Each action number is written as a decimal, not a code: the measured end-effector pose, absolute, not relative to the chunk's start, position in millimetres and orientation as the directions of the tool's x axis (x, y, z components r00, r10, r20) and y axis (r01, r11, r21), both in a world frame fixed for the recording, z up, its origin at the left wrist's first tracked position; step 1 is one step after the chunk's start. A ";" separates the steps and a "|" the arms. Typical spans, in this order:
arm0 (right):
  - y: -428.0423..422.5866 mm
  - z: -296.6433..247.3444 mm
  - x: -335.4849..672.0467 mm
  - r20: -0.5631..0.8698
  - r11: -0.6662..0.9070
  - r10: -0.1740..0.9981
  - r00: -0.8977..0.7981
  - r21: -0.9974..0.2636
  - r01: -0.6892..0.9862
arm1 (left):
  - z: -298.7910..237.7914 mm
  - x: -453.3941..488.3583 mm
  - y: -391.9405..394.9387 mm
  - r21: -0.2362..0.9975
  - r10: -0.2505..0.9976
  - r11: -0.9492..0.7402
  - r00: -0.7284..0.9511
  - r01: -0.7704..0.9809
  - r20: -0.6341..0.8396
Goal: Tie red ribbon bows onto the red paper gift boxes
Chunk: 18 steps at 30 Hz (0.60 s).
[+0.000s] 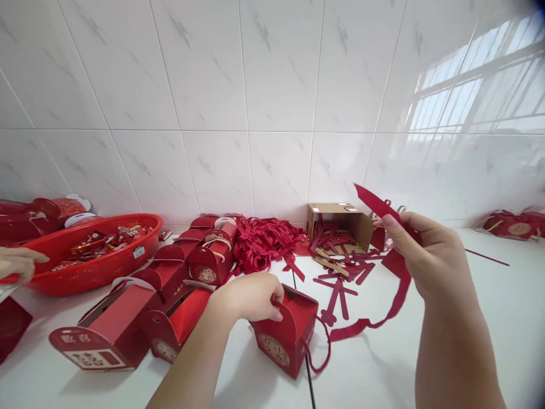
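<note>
On the white table in front of me stands a red gift box point(283, 341) with gold print and a red cord handle point(326, 346) hanging at its right side. My left hand point(251, 298) grips the top of this box, thumb and fingers closed over its upper flap. Raised to the right, my right hand point(419, 244) pinches a dark red ribbon point(400, 292). One end of the ribbon points up past the fingers, and the rest trails down toward the table beside the box. The palm side of the right hand is partly hidden.
Several red boxes point(114, 326) stand at the left. Behind them, a red basin point(140, 253) holds wrapped sweets, with another person's hand point(21, 264) at its edge. A ribbon pile point(268, 241) and a cardboard box point(364, 230) spilling red strips point(340, 301) lie near the tiled wall.
</note>
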State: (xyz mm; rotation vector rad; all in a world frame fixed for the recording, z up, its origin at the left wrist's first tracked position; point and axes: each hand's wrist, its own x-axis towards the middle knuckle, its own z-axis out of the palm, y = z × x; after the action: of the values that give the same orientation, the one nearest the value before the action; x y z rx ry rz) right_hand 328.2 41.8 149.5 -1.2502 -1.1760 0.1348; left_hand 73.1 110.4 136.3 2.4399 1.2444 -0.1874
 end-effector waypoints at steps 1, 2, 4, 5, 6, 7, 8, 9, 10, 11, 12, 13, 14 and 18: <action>42.3 149.3 327.7 0.606 0.395 0.671 0.428 -0.780 0.486 | 135.4 72.0 111.4 0.279 0.760 -0.518 0.584 0.809 -0.283; 42.6 149.5 326.8 0.601 0.397 0.700 0.386 -0.777 0.489 | 134.4 71.3 112.3 0.274 0.771 -0.509 0.574 0.816 -0.277; 42.5 150.7 323.7 0.573 0.388 0.783 0.244 -0.755 0.528 | 132.0 71.3 113.5 0.261 0.788 -0.499 0.558 0.826 -0.260; 42.3 151.6 321.3 0.545 0.386 0.825 0.149 -0.736 0.556 | 130.8 72.0 113.8 0.253 0.796 -0.498 0.553 0.830 -0.247; 42.1 152.4 318.5 0.511 0.388 0.858 0.057 -0.716 0.580 | 130.0 72.9 113.7 0.246 0.803 -0.498 0.549 0.831 -0.230; 42.2 152.9 315.4 0.473 0.393 0.881 -0.024 -0.702 0.594 | 129.4 73.7 113.5 0.242 0.809 -0.500 0.548 0.832 -0.212; 42.7 152.9 312.1 0.436 0.395 0.896 -0.084 -0.696 0.600 | 129.4 74.2 113.1 0.242 0.814 -0.501 0.548 0.831 -0.195; 43.7 152.3 308.7 0.403 0.391 0.907 -0.125 -0.694 0.605 | 129.8 74.0 112.6 0.247 0.817 -0.502 0.548 0.829 -0.180; 45.2 151.2 305.5 0.373 0.385 0.915 -0.155 -0.692 0.610 | 130.6 73.2 112.1 0.256 0.819 -0.502 0.549 0.826 -0.167; 47.0 149.6 302.6 0.347 0.379 0.921 -0.178 -0.689 0.618 | 131.9 71.8 111.7 0.266 0.821 -0.500 0.549 0.824 -0.157; 49.1 147.6 300.1 0.326 0.375 0.924 -0.197 -0.680 0.630 | 133.5 69.8 111.4 0.277 0.822 -0.498 0.549 0.822 -0.152; 51.2 145.6 298.0 0.317 0.375 0.925 -0.210 -0.665 0.646 | 135.4 67.3 111.2 0.289 0.820 -0.498 0.552 0.818 -0.150; 53.1 143.6 296.3 0.318 0.378 0.923 -0.216 -0.647 0.662 | 137.5 64.5 111.0 0.300 0.815 -0.502 0.560 0.811 -0.148; 57.0 139.3 292.3 0.323 0.384 0.919 -0.228 -0.595 0.706 | 147.2 51.8 110.3 0.317 0.814 -0.514 0.570 0.797 -0.113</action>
State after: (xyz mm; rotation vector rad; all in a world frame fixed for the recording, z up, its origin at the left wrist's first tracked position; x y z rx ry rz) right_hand 292.3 57.0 139.3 -1.3905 -2.0095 0.4299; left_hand 51.8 110.3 147.2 2.4726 1.3166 0.0709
